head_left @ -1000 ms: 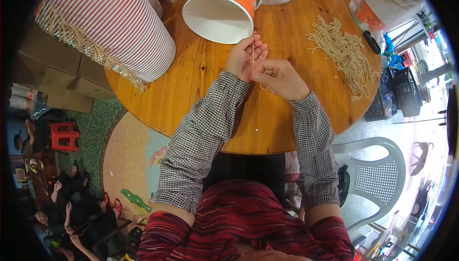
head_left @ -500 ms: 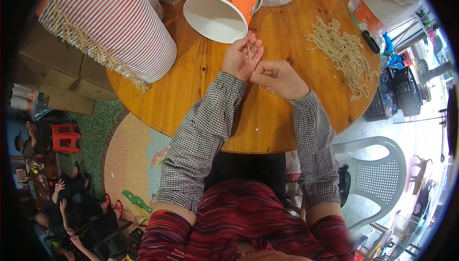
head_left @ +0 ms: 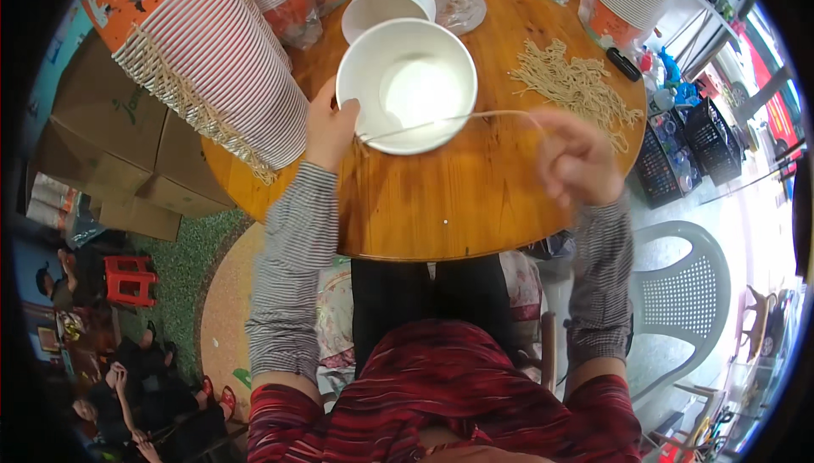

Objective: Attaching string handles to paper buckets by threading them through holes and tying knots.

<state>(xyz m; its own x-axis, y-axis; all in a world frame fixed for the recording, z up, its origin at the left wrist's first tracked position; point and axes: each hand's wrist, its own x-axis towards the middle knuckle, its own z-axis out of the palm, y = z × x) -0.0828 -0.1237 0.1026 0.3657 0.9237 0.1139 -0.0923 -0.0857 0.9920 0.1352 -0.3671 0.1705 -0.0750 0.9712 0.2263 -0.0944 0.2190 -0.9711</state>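
Observation:
My left hand [head_left: 331, 128] grips the left side of a white-lined paper bucket [head_left: 407, 145], thumb at the rim, with the round mouth facing up toward me. A thin beige cord [head_left: 498, 113] starts by my left thumb at the rim and stretches across the bucket's mouth to my right hand [head_left: 578, 158]. That right hand is off the bucket's right side, blurred by motion, with the cord's far end at its fingers. Fingers of my left hand behind the bucket are hidden. Another paper bucket [head_left: 373, 15] lies just behind the held one.
A tall leaning stack of paper buckets [head_left: 246, 64] with cord handles stands left. A pile of loose cords [head_left: 570, 86] lies right, near a black object [head_left: 623, 64]. Bagged buckets [head_left: 623, 5] line the far edge. A grey plastic chair [head_left: 682, 302] stands beside the round wooden table [head_left: 458, 217].
My left hand has taken hold of a bucket and turned its mouth toward me. My right hand has moved right, drawing the cord out across it. The view has shifted slightly.

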